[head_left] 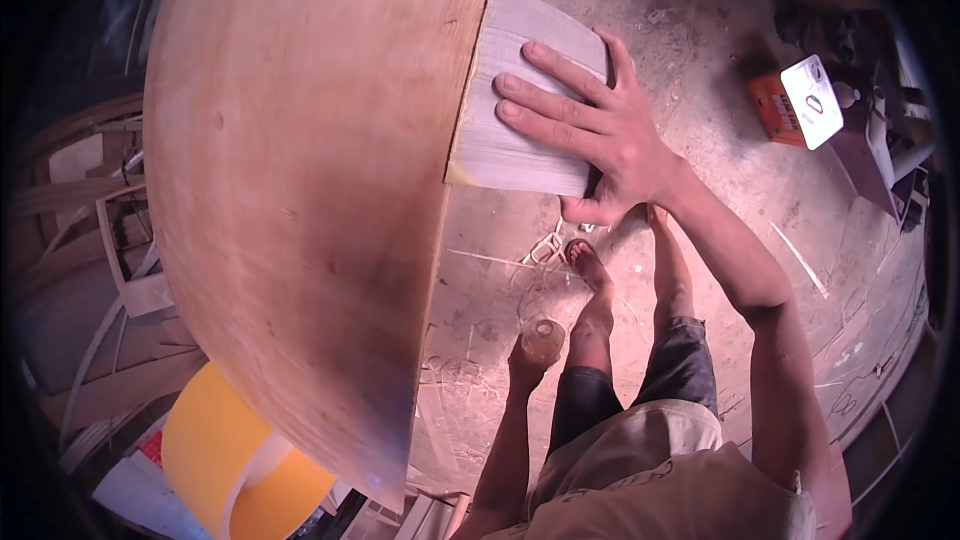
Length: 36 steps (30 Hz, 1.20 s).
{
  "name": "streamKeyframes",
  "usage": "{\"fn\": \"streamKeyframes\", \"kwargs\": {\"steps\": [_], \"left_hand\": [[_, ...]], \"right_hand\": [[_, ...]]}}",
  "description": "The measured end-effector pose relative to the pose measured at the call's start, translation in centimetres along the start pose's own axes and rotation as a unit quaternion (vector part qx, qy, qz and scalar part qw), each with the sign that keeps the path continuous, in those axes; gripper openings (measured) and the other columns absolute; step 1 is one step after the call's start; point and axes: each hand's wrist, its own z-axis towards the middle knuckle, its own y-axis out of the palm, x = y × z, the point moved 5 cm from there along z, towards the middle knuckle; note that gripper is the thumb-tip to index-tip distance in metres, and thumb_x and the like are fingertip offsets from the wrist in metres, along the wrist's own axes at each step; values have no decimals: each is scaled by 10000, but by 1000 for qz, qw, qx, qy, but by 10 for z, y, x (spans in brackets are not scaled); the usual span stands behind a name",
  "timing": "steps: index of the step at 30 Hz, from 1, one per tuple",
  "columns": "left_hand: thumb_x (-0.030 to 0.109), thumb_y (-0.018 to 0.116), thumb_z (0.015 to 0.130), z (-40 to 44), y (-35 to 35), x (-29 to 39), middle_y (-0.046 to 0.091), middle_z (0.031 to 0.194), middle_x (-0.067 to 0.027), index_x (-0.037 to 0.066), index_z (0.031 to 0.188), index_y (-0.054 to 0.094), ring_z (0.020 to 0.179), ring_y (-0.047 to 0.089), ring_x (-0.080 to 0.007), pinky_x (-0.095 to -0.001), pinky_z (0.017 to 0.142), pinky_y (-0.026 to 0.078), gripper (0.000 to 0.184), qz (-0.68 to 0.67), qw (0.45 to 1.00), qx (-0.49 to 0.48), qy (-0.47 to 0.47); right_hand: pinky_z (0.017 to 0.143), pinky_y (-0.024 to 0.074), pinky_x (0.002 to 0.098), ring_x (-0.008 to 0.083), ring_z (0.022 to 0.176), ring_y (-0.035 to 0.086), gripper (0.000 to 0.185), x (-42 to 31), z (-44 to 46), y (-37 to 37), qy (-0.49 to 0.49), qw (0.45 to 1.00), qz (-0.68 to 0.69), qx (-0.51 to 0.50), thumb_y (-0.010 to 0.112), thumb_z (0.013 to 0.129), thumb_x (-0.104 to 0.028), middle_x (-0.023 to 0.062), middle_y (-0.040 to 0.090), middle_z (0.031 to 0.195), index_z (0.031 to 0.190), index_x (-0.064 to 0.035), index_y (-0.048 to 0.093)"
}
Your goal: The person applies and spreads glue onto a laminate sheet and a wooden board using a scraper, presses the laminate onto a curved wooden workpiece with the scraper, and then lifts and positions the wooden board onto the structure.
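Note:
My right hand (620, 140) grips a pale grey, finely streaked rectangular sheet (540, 155), its fingers spread over the face and the thumb at the lower edge. The sheet's left edge meets the right edge of a large wooden panel (300, 160); whether they touch or overlap I cannot tell. The panel has a smooth, brown-grained face. Lower down, my left hand (526, 360) is closed around a round, yellowish see-through container (543, 338) with a small ring on top. Its fingers are mostly hidden beneath the container.
An orange box (774, 112) with a white card (812, 102) on it stands on the floor at the right. Wooden frames (135, 250) and strips lie at the left. A yellow curved sheet (215, 450) is below the panel. Thin scraps (800, 258) litter the concrete floor.

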Motion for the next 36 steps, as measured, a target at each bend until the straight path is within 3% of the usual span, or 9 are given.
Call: {"fn": "streamKeyframes", "kwargs": {"steps": [3, 6, 9, 12, 15, 18, 22, 29, 36], "left_hand": [[268, 875, 588, -2, 2, -3, 653, 1085, -183, 36, 1189, 545, 1019, 635, -320, -412, 856, 511, 725, 41, 998, -2, 38], [269, 875, 589, -2, -1, 11, 657, 1073, -182, 37, 1188, 542, 1009, 638, -320, -417, 845, 513, 723, 9, 998, 6, 57], [269, 877, 583, 3, 1, 17, 655, 1078, -176, 37, 1182, 547, 1004, 638, -314, -420, 839, 509, 722, -4, 999, 8, 42], [267, 878, 581, 0, 1, 30, 653, 1083, -170, 37, 1181, 550, 1004, 637, -307, -417, 839, 507, 721, 5, 999, 10, 44], [266, 877, 581, 4, 0, 43, 652, 1079, -169, 37, 1175, 551, 998, 636, -307, -415, 835, 506, 715, 16, 999, 10, 51], [223, 877, 590, 4, 5, 58, 652, 1082, -157, 56, 1175, 547, 1011, 633, -308, -408, 841, 512, 692, -6, 998, 4, 64], [255, 863, 610, 12, 9, 71, 663, 1045, -165, 42, 1164, 560, 975, 644, -303, -404, 823, 508, 667, 34, 997, 20, 63], [170, 857, 633, 26, 29, 90, 673, 1054, -131, 35, 1175, 565, 979, 651, -244, -368, 839, 516, 631, -63, 996, -5, 61], [171, 885, 607, 28, 31, 109, 653, 1108, -127, 27, 1186, 558, 1017, 636, -225, -356, 867, 516, 680, -54, 996, -8, 72]], "right_hand": [[1030, 132, 635, 294, 1317, 441, 661, 2, -2, 1, -4, 1000, 10, 10, 419, 826, -570, 24, 557, 1346, 1307, -144, 570], [952, 198, 648, 238, 1334, 411, 686, 4, -3, 3, 6, 1000, 4, 12, 263, 876, -647, -50, 489, 1409, 1329, -214, 543], [945, 205, 659, 229, 1339, 406, 676, 4, -4, 2, 9, 1000, 0, -9, 260, 883, -636, -50, 481, 1415, 1326, -211, 543], [941, 209, 669, 222, 1345, 399, 695, 5, -4, -2, 12, 999, 2, -30, 274, 867, -652, -50, 476, 1419, 1324, -203, 542], [990, 186, 651, 253, 1332, 424, 685, 11, -3, 3, 54, 992, -32, -114, 415, 795, -600, -24, 509, 1396, 1340, -204, 538], [985, 199, 643, 243, 1334, 420, 708, 54, -15, 7, 99, 993, -51, -49, 383, 797, -620, -32, 498, 1405, 1359, -209, 514], [953, 213, 610, 248, 1335, 411, 728, 91, -10, -22, 51, 993, -63, 86, 301, 845, -667, -25, 476, 1425, 1361, -199, 511], [956, 199, 631, 246, 1333, 412, 707, 102, 14, -25, -9, 998, -22, 57, 269, 875, -666, -31, 489, 1411, 1353, -210, 520], [940, 204, 647, 240, 1332, 414, 680, 109, 17, -17, -1, 1000, -14, 11, 262, 882, -655, -47, 487, 1411, 1345, -234, 527]]}}
